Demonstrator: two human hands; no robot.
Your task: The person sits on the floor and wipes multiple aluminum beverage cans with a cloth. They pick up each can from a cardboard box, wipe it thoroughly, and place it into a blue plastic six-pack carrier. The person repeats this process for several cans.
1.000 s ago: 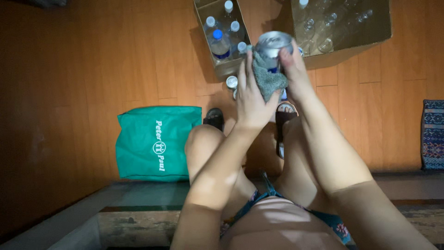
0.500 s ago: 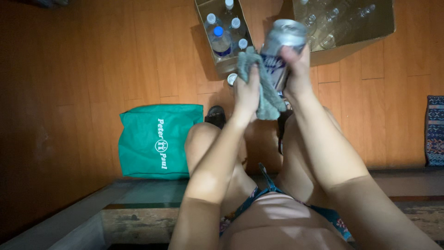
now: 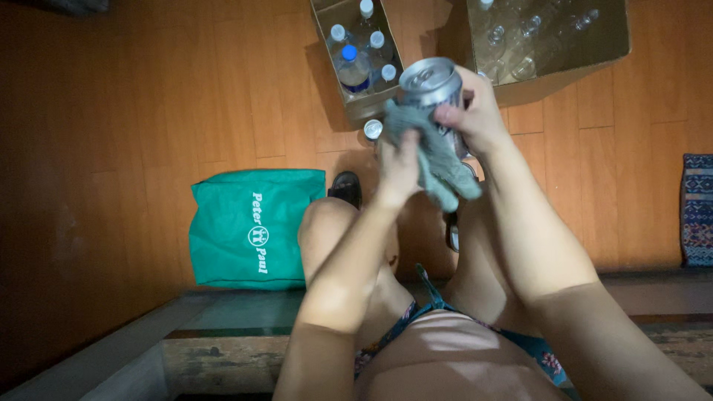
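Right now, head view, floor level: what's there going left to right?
Green bag → narrow box of capped bottles → can wrapped in a grey cloth, held by left hand and right hand → wide box of clear bottles → patterned rug.

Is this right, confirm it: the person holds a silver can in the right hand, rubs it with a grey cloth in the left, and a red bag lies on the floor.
Not quite: the bag is green, not red, as the head view shows. The rest stands: the right hand holds the silver can and the left hand presses the grey cloth to it.
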